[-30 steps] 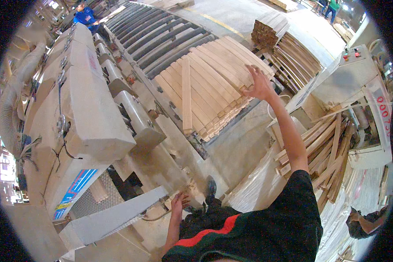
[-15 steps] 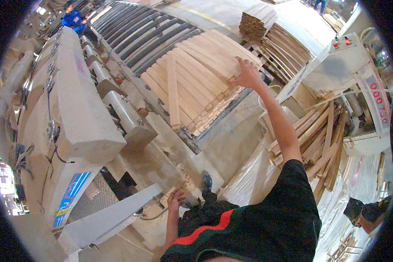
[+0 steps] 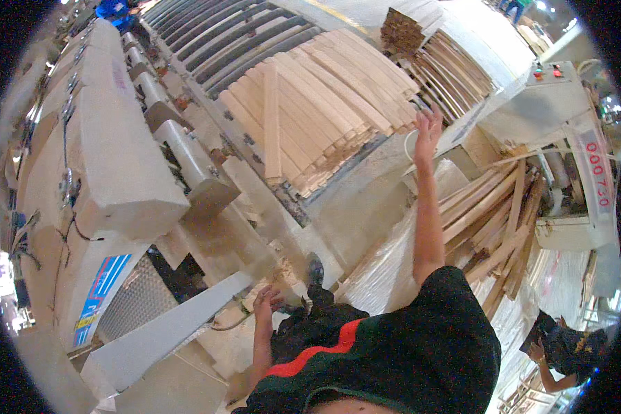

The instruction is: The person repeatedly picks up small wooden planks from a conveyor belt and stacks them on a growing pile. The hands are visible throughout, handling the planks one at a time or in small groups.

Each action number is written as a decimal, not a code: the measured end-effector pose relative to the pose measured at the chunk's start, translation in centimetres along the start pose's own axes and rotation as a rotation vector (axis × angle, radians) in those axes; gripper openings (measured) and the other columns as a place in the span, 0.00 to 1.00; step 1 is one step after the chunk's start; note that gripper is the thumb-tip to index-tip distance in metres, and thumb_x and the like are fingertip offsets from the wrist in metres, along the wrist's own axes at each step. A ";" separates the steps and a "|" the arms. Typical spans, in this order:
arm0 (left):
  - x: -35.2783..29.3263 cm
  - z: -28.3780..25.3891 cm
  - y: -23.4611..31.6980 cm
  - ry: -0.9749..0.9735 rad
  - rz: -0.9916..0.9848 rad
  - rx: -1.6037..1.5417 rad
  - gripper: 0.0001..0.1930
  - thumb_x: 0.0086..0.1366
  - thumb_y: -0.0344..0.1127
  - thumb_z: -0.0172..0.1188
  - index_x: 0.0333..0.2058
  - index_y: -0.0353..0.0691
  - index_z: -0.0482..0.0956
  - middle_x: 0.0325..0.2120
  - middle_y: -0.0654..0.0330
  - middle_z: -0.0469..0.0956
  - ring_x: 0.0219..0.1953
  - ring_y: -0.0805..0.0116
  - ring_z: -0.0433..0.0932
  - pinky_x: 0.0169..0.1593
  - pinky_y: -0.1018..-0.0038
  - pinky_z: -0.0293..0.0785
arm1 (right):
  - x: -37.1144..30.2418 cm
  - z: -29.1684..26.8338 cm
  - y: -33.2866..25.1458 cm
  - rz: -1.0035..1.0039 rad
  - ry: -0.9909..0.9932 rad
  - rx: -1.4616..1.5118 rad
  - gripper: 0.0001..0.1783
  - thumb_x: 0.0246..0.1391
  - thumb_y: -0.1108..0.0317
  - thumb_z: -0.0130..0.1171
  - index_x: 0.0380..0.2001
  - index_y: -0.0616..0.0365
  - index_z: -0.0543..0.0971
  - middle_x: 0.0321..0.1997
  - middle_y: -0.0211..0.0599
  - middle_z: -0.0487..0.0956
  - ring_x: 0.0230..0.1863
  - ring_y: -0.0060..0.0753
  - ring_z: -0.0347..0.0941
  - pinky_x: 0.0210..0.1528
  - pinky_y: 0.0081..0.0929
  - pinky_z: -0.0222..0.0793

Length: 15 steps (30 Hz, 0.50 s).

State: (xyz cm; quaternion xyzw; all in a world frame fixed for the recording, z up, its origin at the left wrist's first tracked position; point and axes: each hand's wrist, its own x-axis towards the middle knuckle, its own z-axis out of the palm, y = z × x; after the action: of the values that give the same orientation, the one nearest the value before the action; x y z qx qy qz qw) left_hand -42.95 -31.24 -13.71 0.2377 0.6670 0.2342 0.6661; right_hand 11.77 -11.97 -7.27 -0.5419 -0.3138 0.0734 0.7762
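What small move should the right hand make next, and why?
Probably shift the right hand left to the nearby corner of the plank stack and nudge the plank ends more even: they sit staggered along the near edge, and that hand looks open and empty just beside the corner.

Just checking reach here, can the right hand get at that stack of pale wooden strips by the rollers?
Probably yes: the right hand looks empty, raised near the right side of the stack of strips, with nothing visibly blocking it, though depth is hard to judge.
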 end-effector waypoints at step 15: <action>1.0 1.4 0.4 -0.059 -0.007 0.059 0.20 0.63 0.40 0.55 0.53 0.43 0.70 0.39 0.57 0.79 0.34 0.68 0.79 0.35 0.75 0.74 | 0.5 4.5 0.1 0.390 0.201 -0.385 0.17 0.51 0.60 0.56 0.35 0.64 0.79 0.27 0.34 0.77 0.29 0.24 0.69 0.33 0.27 0.65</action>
State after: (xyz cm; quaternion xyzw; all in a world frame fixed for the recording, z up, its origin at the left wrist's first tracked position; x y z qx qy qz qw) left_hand -41.53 -30.28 -14.25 0.2618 0.6545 0.2049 0.6791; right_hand 9.60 -8.15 -6.18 -0.7339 -0.1336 0.1063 0.6575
